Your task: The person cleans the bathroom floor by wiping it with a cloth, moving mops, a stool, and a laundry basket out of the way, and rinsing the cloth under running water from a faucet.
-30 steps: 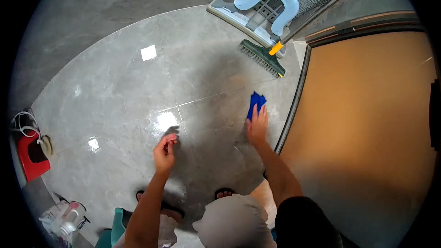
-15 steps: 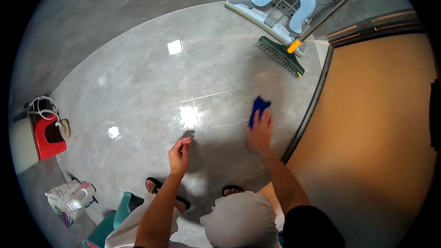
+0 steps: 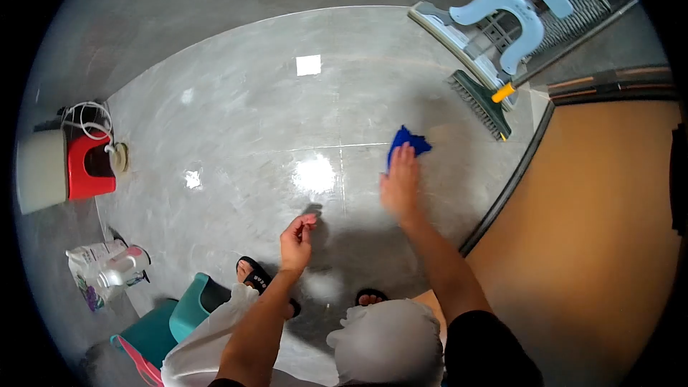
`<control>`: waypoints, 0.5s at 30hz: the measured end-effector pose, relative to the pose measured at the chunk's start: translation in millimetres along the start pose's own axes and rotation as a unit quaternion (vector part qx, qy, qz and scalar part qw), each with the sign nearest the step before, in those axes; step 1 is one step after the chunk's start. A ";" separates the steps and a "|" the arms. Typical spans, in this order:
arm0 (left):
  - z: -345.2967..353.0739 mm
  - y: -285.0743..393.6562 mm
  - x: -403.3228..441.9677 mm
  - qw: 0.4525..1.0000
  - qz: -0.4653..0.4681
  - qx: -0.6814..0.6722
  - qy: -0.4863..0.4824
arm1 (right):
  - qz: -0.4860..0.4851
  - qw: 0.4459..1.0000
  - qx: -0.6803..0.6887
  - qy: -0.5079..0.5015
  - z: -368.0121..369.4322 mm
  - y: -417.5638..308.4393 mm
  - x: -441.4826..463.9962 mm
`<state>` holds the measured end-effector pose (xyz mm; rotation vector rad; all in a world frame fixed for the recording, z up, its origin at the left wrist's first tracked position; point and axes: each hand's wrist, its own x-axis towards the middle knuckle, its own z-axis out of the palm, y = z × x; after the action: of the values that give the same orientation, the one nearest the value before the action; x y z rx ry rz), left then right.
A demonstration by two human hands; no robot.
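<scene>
A blue cloth (image 3: 416, 143) lies bunched on the grey tiled floor (image 3: 236, 115), partly under my right hand (image 3: 401, 180). My right hand presses on it with the fingers together and extended forward; part of the cloth is hidden beneath them. To the left, my left hand (image 3: 297, 240) is held above the floor with its fingers curled in, and nothing shows in it. Its shadow falls just beyond the fingertips.
A green brush (image 3: 479, 104) and a light blue mop head (image 3: 527, 29) stand at the upper right. An orange-brown panel (image 3: 595, 208) fills the right. At left are a red stool (image 3: 84, 179), bottle (image 3: 123, 266) and teal containers (image 3: 190, 308).
The view has turned, so the floor objects appear shifted. My right hand and the blue cloth have moved across the floor. My left hand stays curled.
</scene>
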<state>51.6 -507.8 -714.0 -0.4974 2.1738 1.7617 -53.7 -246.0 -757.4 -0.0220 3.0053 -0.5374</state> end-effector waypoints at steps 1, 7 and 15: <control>-1.3 -0.6 -1.5 1.000 -0.008 -0.004 0.005 | -0.001 0.996 -0.055 -0.066 25.0 -26.3 5.8; -16.3 -8.0 -10.7 0.999 -0.028 -0.001 0.024 | -0.315 0.936 0.139 -0.072 54.9 -129.6 49.4; -42.1 -25.8 -14.8 0.994 -0.018 -0.065 0.089 | -0.231 0.966 0.002 -0.114 35.8 -78.0 -13.7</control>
<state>75.7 -552.7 -721.5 -0.7472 2.1581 1.9134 -37.0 -331.1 -762.6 -0.7456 2.7656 -0.5318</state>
